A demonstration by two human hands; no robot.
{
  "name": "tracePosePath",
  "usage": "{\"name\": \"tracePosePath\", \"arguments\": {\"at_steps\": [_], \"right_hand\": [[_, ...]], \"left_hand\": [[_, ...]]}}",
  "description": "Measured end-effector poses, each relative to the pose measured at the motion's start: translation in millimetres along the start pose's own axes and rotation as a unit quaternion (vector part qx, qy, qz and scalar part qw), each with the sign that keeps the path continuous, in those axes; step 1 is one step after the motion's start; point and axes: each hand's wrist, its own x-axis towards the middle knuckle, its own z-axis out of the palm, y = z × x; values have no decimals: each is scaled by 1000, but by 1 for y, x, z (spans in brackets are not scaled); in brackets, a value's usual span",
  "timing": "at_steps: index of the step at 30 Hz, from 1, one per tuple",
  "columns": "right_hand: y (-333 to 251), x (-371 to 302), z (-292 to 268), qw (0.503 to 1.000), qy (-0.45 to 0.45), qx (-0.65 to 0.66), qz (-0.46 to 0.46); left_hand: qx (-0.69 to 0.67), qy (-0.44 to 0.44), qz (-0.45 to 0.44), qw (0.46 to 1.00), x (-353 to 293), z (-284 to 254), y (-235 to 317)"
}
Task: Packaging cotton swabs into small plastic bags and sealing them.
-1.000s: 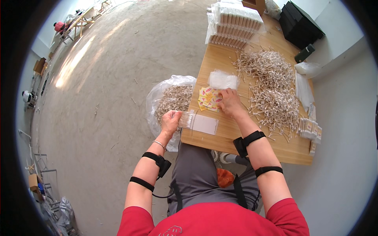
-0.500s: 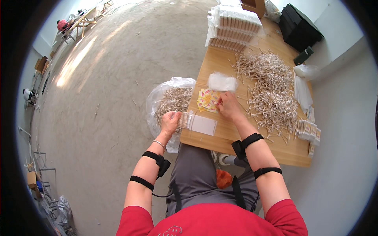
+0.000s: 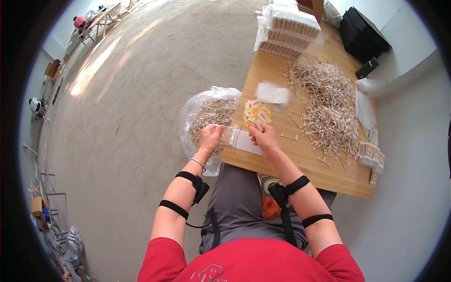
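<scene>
Over the table's left edge, my left hand (image 3: 211, 137) is closed on a flat clear pack of cotton swabs (image 3: 229, 136), the swabs lying side by side in a row. Close to its right, my right hand (image 3: 264, 137) pinches a small printed card (image 3: 257, 126). Just beyond that hand lie several loose yellow-and-white cards (image 3: 260, 113). A flat white rectangular piece (image 3: 246, 144) rests on the wood beneath and between my hands. Farther back is a pile of clear plastic bags (image 3: 273, 94).
A big heap of loose cotton swabs (image 3: 329, 110) covers the right part of the wooden table (image 3: 300, 164). Filled packs (image 3: 371, 155) lie at its right edge; stacked packs (image 3: 289, 33) stand at the back. A clear sack (image 3: 188, 115) of swabs sits on the floor left of the table.
My right hand has come from the loose cards toward me and my left hand, bringing a card with it. My left hand still holds the swab pack; the whole view has shifted slightly.
</scene>
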Motion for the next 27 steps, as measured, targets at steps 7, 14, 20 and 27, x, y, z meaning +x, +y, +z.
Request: {"name": "tracePosePath", "arguments": {"at_steps": [7,14,20,27], "right_hand": [[22,9,27,998,19,-31,47],[0,-14,45,994,86,20,67],[-9,-18,55,990,62,-9,124],[8,-8,64,990,78,64,99]], "left_hand": [[65,14,26,997,1,5,4],[86,14,29,996,-1,4,5],[52,26,30,998,-1,0,-3],[60,14,27,998,-1,4,6]]}}
